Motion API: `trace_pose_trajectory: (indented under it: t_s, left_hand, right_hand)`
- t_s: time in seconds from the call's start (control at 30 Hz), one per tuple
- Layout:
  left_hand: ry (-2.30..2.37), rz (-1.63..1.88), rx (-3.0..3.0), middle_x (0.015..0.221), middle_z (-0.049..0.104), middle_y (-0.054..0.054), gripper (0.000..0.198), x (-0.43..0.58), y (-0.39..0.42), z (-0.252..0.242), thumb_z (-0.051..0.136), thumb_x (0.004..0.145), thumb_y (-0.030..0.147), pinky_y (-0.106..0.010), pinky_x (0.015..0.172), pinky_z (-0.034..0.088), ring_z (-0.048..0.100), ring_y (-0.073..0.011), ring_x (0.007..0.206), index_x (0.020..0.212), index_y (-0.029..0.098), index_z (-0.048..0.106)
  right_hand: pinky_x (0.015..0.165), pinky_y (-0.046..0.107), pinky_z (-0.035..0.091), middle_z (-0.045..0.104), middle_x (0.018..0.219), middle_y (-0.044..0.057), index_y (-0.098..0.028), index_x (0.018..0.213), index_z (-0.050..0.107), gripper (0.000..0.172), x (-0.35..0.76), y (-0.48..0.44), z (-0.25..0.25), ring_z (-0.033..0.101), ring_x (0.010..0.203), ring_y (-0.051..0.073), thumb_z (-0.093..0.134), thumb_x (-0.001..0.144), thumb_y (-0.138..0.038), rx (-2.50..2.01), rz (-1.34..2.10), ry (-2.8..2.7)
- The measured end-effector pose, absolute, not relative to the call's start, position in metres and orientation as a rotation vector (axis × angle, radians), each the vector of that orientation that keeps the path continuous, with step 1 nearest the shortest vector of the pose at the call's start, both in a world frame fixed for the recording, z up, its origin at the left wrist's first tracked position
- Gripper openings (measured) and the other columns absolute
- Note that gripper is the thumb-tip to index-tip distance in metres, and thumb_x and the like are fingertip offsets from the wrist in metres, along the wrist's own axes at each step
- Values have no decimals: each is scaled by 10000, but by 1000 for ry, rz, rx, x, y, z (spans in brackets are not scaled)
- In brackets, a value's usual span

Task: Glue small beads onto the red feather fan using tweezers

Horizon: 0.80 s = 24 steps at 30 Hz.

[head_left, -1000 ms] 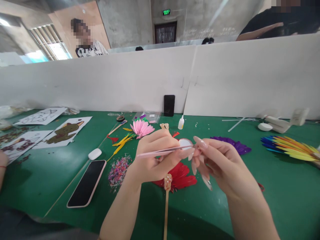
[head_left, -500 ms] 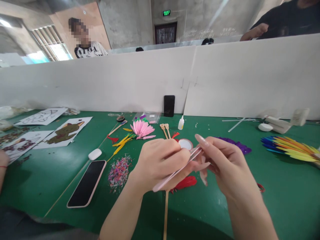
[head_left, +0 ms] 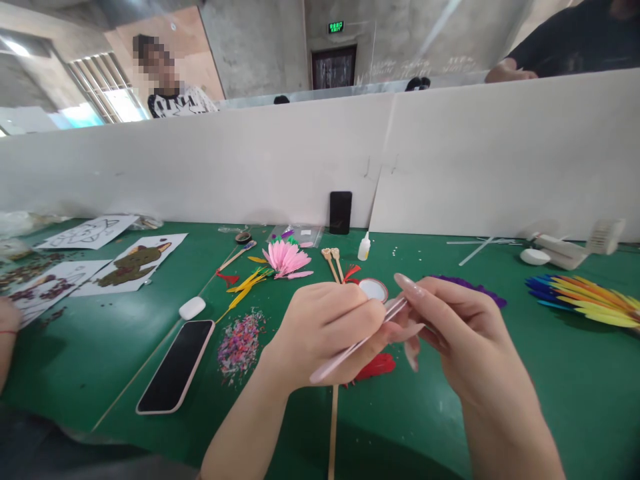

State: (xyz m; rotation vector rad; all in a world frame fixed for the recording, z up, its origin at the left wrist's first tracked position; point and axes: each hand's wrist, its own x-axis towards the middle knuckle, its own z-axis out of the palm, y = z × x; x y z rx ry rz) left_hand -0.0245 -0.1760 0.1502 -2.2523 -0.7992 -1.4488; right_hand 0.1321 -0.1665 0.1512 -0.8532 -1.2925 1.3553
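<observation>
Tweezers [head_left: 353, 348] slant through the left hand [head_left: 340, 330], its fingers closed around them; I take the grip to be for steadiness, since it leaves the fine tips free and aimed at the right hand [head_left: 453, 320]. That hand's thumb and fingers narrow to a pinch at the tips. Whether they grip the metal or some tiny piece I cannot tell, as the long nails hide the spot. From my seat, the two hands look brought together so that each can steady the other.

Beneath them on the table [head_left: 425, 420] lie the red feathers [head_left: 379, 366], mostly covered by the left hand. A stick [head_left: 333, 427] runs from under that hand toward the wearer, an angle that would suit picking it up; I cannot see where its upper end goes.

The dish [head_left: 374, 289] sits just beyond the fingers, probably to be within easy reach, though I can't make out its contents. Farther back, the bottle [head_left: 364, 248] stands upright, nozzle up, which I judge helps keep it from leaking. Near it lie white bits [head_left: 395, 252].
</observation>
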Motion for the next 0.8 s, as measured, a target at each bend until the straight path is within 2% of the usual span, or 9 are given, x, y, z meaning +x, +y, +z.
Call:
trace_pose_trajectory:
  t_s: [0.47, 0.53, 0.7, 0.8]
  left_hand:
    - [-881, -1775, -2420, 598, 574, 6, 144, -27, -175, 149, 554, 844, 142, -199, 463, 400, 499, -80, 528, 703, 157, 579]
    - [-881, -1845, -2419, 584, 560, 12, 146, -27, -173, 150, 552, 843, 142, -195, 452, 389, 477, -73, 511, 701, 158, 583]
    - [-902, -2014, -2471, 549, 554, 14, 193, -27, -172, 149, 563, 842, 171, -177, 465, 407, 489, -65, 507, 651, 153, 585]
    - [-919, -2053, -2488, 555, 569, 8, 218, -27, -173, 149, 555, 853, 211, -173, 476, 418, 496, -62, 510, 647, 150, 591]
  right_hand:
    - [361, 179, 402, 542, 508, -23, -173, 600, 628, 305, 133, -168, 153, 501, 386, 66, 636, 824, -379, -808, 1539, -1263]
    - [368, 177, 369, 545, 513, -27, -177, 617, 618, 303, 133, -169, 154, 493, 382, 59, 635, 821, -401, -800, 1621, -1235]
    - [386, 213, 174, 490, 456, -46, -172, 628, 552, 353, 136, -168, 152, 398, 353, 30, 611, 825, -459, -767, 1747, -1256]
    - [397, 240, 134, 456, 451, -56, -176, 612, 532, 373, 137, -168, 151, 349, 357, 29, 619, 812, -479, -745, 1785, -1262]
